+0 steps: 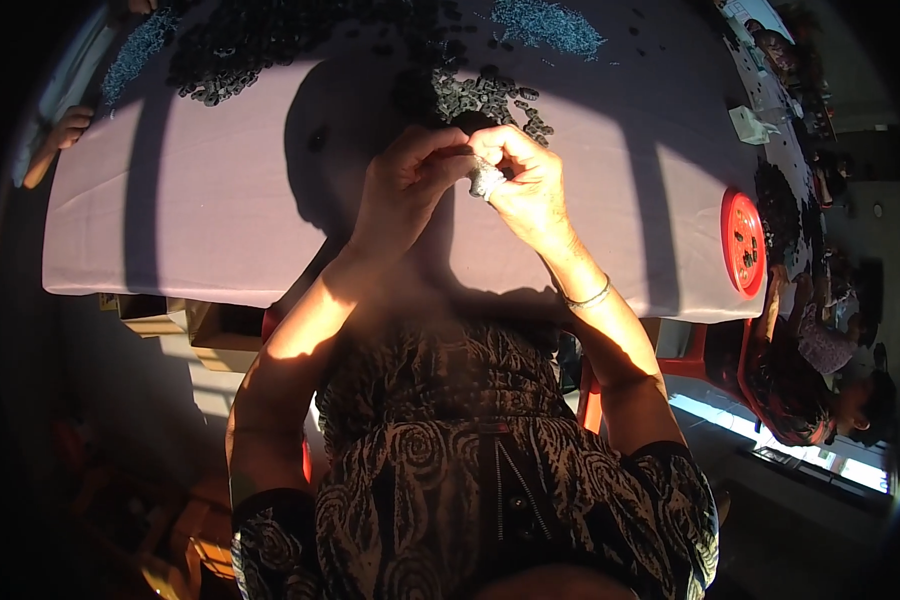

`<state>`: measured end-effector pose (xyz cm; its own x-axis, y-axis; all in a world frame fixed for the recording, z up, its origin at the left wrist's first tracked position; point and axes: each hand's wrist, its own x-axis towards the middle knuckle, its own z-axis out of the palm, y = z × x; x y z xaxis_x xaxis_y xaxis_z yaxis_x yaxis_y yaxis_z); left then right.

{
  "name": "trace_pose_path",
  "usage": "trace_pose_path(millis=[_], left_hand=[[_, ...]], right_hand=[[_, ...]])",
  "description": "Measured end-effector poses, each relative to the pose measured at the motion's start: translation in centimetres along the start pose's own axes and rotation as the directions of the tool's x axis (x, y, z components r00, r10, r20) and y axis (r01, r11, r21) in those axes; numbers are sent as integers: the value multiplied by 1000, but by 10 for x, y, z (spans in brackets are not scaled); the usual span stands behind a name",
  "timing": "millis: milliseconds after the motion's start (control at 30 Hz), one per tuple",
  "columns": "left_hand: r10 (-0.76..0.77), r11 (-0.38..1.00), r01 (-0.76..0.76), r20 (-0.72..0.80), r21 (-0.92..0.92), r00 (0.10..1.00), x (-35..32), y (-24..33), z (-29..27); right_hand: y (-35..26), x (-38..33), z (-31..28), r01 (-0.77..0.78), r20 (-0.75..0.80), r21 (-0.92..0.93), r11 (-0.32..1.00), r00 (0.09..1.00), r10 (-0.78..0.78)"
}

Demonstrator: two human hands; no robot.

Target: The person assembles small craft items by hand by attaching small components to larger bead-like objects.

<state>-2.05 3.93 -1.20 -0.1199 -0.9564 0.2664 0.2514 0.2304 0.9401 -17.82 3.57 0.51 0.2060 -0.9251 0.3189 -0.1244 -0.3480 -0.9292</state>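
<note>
My left hand (410, 190) and my right hand (530, 190) meet above the table, both with fingertips pinched together. Whatever is between the fingertips is too small and too shaded to name. A whitish, silvery patch (486, 181) shows against my right hand's fingers; I cannot tell if it is a wrap or a held piece. Just beyond my hands lies a heap of small black parts (480, 95), some with ring-like openings. Farther off, small bluish pieces (547, 28) are heaped on the pale cloth (240, 230).
A larger black heap (240, 45) and a second bluish heap (140, 50) lie at far left, near another person's hand (72, 127). A red plate (728, 240) with a few dark parts sits at the right edge. Another person (785, 390) is beyond it. Boxes (155, 318) stand below the table.
</note>
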Motion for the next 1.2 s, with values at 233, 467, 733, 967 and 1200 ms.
trace_pose_path(millis=[233, 467, 733, 967, 1200], left_hand=[[-91, 995, 92, -26, 34, 995, -6, -2, -13], [-125, 992, 125, -19, 28, 992, -2, -3, -13], [-79, 995, 81, -37, 54, 996, 0, -5, -12], [-38, 999, 40, -186, 7, 982, 0, -9, -13], [-50, 999, 48, -179, -12, 983, -3, -12, -13]], right_hand=[[-5, -14, 16, -20, -59, -166, 986, 998, 10], [7, 16, -77, -101, -374, -404, 909, 925, -63], [10, 4, -86, -167, -286, -276, 947, 955, 86], [14, 23, -68, -73, -233, -256, 964, 972, 11], [16, 70, -46, -77, -96, -434, 897, 995, 39]])
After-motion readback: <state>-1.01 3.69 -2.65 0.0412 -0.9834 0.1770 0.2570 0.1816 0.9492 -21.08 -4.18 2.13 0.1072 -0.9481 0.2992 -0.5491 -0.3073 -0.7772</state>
